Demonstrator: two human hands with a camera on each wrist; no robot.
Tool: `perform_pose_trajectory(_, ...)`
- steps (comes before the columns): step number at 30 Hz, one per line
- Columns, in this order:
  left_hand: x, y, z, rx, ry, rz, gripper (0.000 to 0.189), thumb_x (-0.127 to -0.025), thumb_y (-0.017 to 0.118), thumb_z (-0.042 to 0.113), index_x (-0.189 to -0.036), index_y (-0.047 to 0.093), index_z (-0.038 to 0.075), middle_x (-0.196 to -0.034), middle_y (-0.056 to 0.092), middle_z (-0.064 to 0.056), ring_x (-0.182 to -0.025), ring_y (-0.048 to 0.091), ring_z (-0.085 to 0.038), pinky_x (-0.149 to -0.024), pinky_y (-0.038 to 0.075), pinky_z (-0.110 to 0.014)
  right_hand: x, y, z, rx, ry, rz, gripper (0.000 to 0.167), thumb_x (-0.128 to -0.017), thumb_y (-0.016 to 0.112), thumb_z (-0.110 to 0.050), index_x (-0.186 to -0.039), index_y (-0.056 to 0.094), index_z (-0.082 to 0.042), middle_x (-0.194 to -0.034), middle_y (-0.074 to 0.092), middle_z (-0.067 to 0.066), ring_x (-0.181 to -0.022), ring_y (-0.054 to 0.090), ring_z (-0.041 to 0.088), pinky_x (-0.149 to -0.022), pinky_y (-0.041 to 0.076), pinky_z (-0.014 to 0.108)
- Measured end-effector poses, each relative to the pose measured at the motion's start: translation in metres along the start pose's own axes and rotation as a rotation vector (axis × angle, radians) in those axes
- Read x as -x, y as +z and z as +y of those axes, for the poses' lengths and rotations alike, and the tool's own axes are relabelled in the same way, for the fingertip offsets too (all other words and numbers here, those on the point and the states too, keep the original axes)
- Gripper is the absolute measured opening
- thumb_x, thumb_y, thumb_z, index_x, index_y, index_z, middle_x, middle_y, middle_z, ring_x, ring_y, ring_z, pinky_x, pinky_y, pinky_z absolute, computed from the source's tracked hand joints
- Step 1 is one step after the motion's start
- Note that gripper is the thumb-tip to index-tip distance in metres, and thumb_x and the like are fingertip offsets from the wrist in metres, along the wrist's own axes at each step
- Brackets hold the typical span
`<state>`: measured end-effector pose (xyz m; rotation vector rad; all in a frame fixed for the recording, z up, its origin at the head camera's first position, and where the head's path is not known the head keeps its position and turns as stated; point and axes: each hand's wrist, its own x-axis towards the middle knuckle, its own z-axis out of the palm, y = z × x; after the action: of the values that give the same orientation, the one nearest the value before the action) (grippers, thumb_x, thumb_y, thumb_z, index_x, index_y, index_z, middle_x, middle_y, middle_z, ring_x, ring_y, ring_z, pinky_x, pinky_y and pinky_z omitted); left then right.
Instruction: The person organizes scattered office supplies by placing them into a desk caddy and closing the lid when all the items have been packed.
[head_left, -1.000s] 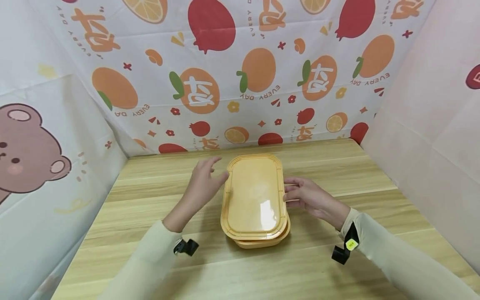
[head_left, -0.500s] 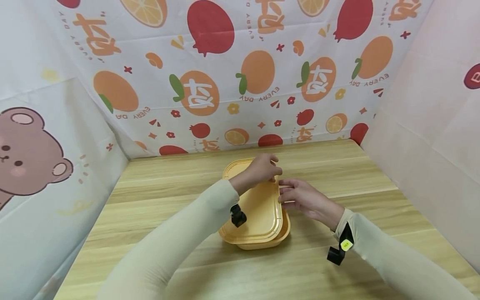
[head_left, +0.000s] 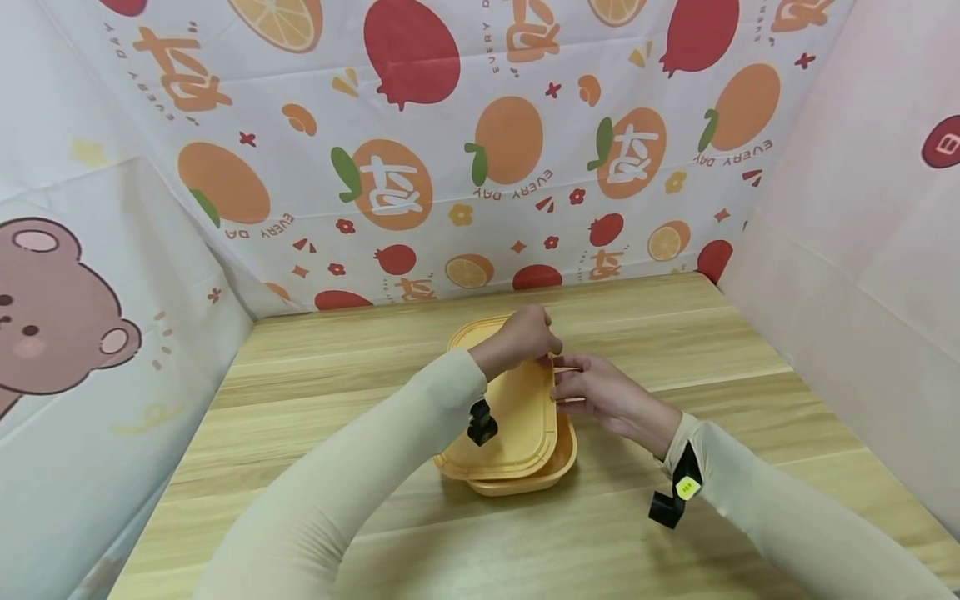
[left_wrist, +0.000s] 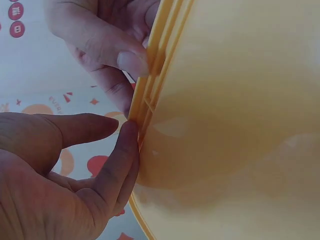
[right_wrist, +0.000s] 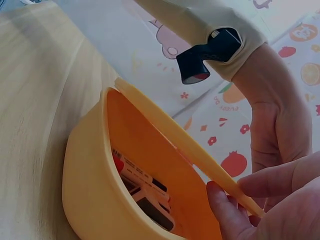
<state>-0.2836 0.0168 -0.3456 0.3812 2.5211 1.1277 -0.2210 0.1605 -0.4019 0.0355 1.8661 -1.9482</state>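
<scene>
A yellow rectangular lid (head_left: pixel 525 433) sits askew over a yellow box (head_left: pixel 536 485), its right side raised. My right hand (head_left: pixel 611 396) pinches the lid's right edge between thumb and fingers. My left hand (head_left: pixel 521 340) reaches across the lid to the same edge; in the left wrist view its bent fingers (left_wrist: pixel 112 175) touch the rim, the thumb close by. In the right wrist view, the gap shows a pale marker (right_wrist: pixel 132 170) with a black cap and an orange-and-dark block (right_wrist: pixel 155 207) inside the box. The lid hides the rest of the contents.
The box stands on a wood-grain table (head_left: pixel 315 400). A fruit-print cloth (head_left: pixel 300 167) hangs at the back edge, with pale cloth walls on the left and right. Both wrists carry black camera mounts (head_left: pixel 482 423).
My left hand has moved from the lid's left side across to its right edge. The lid has shifted slightly left and tilted, its right side rising, while my right hand stays on that edge.
</scene>
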Motion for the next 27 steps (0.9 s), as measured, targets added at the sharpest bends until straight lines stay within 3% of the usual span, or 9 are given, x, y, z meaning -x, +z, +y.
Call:
perform_pose_trajectory(3,-0.0012,0.001,0.0012,-0.046,-0.011,-0.002,0.044,-0.087,0.073,0.001,-0.056,0.042,0.007,-0.053,0.048,-0.004,-0.05,0.056,-0.018,-0.042,0.034,-0.022,0.001,-0.0003,-0.0012,-0.002,-0.008,0.005,0.066,-0.092,0.059,0.006,-0.152,0.032,0.006,-0.125,0.059,0.015,-0.092,0.065,0.014,-0.082,0.058,0.029)
perform_pose_trajectory(6,-0.0016,0.0019,0.0014,-0.066,-0.002,-0.002,0.051,-0.085,0.074,0.0,-0.048,0.041,0.009,-0.049,0.052,-0.006,-0.045,0.055,-0.017,-0.039,0.032,-0.021,0.0013,-0.0004,-0.002,0.0,-0.018,0.018,0.067,-0.091,0.058,0.006,-0.153,0.032,0.005,-0.119,0.062,0.013,-0.09,0.064,0.014,-0.079,0.058,0.027)
perform_pose_trajectory(18,0.0029,0.0016,0.0029,-0.205,0.008,0.058,0.031,-0.09,0.066,0.004,-0.065,0.048,0.008,-0.053,0.048,-0.002,-0.043,0.046,-0.012,-0.041,0.032,-0.021,0.0015,0.0065,-0.0075,0.008,-0.052,0.035,0.062,-0.09,0.057,0.006,-0.15,0.04,0.003,-0.114,0.064,0.011,-0.093,0.065,0.014,-0.082,0.058,0.03)
perform_pose_trajectory(27,0.0044,0.0012,0.0039,-0.233,0.014,0.055,0.039,-0.09,0.068,0.007,-0.053,0.054,0.008,-0.049,0.056,-0.003,-0.046,0.057,-0.016,-0.042,0.035,-0.02,0.0005,0.0058,-0.0055,-0.011,-0.046,0.031,0.062,-0.09,0.059,0.004,-0.149,0.042,0.003,-0.14,0.053,0.017,-0.095,0.065,0.012,-0.081,0.058,0.029)
